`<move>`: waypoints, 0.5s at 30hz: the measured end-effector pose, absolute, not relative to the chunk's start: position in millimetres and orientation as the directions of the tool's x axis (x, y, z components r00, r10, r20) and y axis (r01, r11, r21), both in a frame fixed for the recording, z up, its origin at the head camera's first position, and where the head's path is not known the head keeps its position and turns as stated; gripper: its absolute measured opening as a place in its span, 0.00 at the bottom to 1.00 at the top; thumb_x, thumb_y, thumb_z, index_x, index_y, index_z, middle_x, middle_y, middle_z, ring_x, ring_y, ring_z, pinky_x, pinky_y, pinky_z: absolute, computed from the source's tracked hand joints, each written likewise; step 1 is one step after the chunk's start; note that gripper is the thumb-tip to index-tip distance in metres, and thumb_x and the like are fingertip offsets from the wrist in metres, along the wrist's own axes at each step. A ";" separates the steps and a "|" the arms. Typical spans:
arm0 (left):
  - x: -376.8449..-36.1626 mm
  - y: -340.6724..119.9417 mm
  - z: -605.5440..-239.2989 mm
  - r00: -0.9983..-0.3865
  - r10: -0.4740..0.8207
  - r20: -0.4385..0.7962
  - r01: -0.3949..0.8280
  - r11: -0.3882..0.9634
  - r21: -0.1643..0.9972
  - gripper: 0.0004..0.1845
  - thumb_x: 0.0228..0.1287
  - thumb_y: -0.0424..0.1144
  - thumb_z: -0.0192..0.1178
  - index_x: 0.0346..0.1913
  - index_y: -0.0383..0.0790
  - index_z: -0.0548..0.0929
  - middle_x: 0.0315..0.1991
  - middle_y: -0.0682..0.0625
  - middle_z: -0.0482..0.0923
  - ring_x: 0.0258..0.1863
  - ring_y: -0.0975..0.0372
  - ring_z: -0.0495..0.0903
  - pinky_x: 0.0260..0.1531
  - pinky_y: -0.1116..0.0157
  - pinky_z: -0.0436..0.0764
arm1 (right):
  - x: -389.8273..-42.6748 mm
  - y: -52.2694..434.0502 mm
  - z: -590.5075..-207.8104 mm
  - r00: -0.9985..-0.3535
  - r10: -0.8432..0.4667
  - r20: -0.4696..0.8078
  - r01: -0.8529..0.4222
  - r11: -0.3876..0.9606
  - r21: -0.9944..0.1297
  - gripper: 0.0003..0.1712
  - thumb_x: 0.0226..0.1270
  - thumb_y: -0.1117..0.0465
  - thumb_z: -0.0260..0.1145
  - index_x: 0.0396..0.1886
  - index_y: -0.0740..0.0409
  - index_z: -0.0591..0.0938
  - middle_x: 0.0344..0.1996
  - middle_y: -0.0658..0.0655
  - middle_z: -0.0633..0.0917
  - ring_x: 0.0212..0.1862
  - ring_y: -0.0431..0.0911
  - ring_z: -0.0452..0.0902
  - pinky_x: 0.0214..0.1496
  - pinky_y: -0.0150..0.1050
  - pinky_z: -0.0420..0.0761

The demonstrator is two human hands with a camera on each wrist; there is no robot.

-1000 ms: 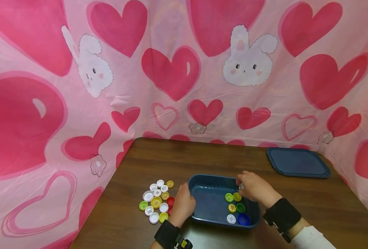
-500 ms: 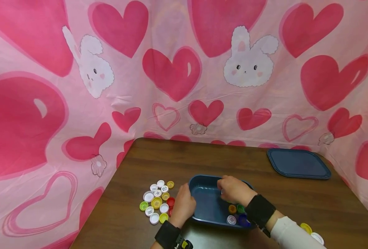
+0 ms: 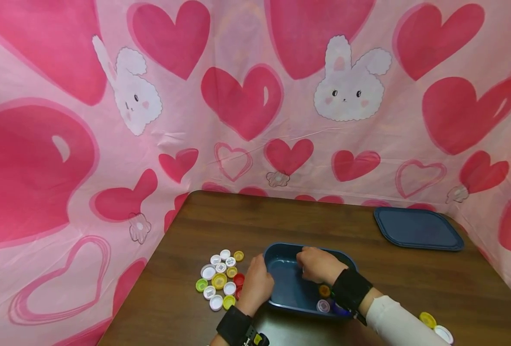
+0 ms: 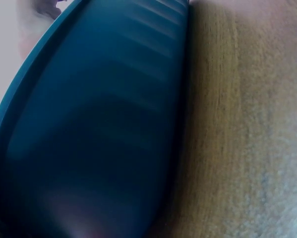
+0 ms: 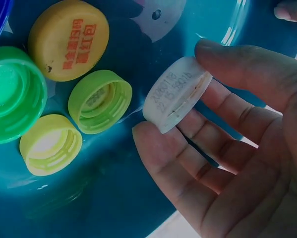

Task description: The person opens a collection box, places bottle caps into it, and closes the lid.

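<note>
A deep blue tray (image 3: 286, 287) sits on the wooden table. My left hand (image 3: 256, 284) grips its left rim; the tray's outer wall (image 4: 98, 124) fills much of the left wrist view. Over the inside of the tray, my right hand (image 3: 320, 265) pinches a white bottle cap (image 5: 175, 94) between thumb and fingers, with printing on its side. Near it in the right wrist view are an orange bottle cap (image 5: 69, 42), a lime-green cap (image 5: 99, 101), a yellow cap (image 5: 50, 145) and a green cap (image 5: 12, 94). The right hand and wrist hide some caps from the head view.
Left of the tray lies a loose group of white, yellow, red and green caps (image 3: 219, 280). A yellow cap (image 3: 427, 319) and a white cap (image 3: 443, 334) lie beside the right sleeve. A flat blue tray (image 3: 419, 228) is at the back right, before the pink curtain (image 3: 247, 206).
My right hand has moved left from the tray's right back side to over its middle, carrying the white cap. The left hand keeps its grip on the rim.
</note>
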State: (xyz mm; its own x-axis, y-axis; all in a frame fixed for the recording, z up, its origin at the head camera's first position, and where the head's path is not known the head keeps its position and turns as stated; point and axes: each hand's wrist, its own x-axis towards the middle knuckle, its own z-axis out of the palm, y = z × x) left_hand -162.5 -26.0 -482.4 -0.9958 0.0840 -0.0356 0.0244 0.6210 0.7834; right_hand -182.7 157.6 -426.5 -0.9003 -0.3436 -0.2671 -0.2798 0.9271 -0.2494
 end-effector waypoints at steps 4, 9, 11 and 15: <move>-162.3 -25.1 -482.5 -0.996 0.083 -0.037 0.024 0.625 0.780 0.25 0.63 0.23 0.59 0.64 0.25 0.70 0.56 0.35 0.74 0.53 0.45 0.76 0.58 0.43 0.77 | -183.4 158.3 -427.7 -0.900 -0.340 -0.274 -0.275 0.929 -0.250 0.06 0.61 0.65 0.74 0.34 0.56 0.83 0.32 0.50 0.75 0.34 0.45 0.71 0.42 0.45 0.80; -162.5 -24.1 -482.2 -0.996 0.082 -0.045 0.016 0.625 0.781 0.25 0.63 0.23 0.59 0.64 0.26 0.70 0.55 0.35 0.74 0.54 0.45 0.76 0.58 0.43 0.78 | -183.8 160.5 -421.9 -0.899 -0.325 -0.294 -0.245 0.929 -0.279 0.08 0.62 0.64 0.73 0.41 0.57 0.85 0.37 0.53 0.79 0.38 0.47 0.74 0.48 0.50 0.82; -162.5 -24.1 -482.4 -0.996 0.084 -0.041 0.021 0.628 0.778 0.25 0.63 0.23 0.60 0.64 0.26 0.70 0.55 0.35 0.74 0.53 0.45 0.76 0.58 0.43 0.78 | -183.6 162.2 -417.0 -0.901 -0.327 -0.283 -0.244 0.925 -0.293 0.10 0.62 0.63 0.74 0.43 0.58 0.85 0.38 0.54 0.80 0.39 0.48 0.75 0.49 0.52 0.82; -161.9 -24.9 -481.4 -0.996 0.082 -0.027 0.031 0.629 0.777 0.25 0.62 0.23 0.60 0.63 0.25 0.71 0.54 0.35 0.75 0.53 0.45 0.77 0.58 0.43 0.78 | -182.1 171.4 -406.2 -0.908 -0.371 -0.193 -0.308 0.906 -0.292 0.11 0.61 0.63 0.75 0.42 0.60 0.85 0.37 0.56 0.81 0.39 0.48 0.77 0.47 0.50 0.83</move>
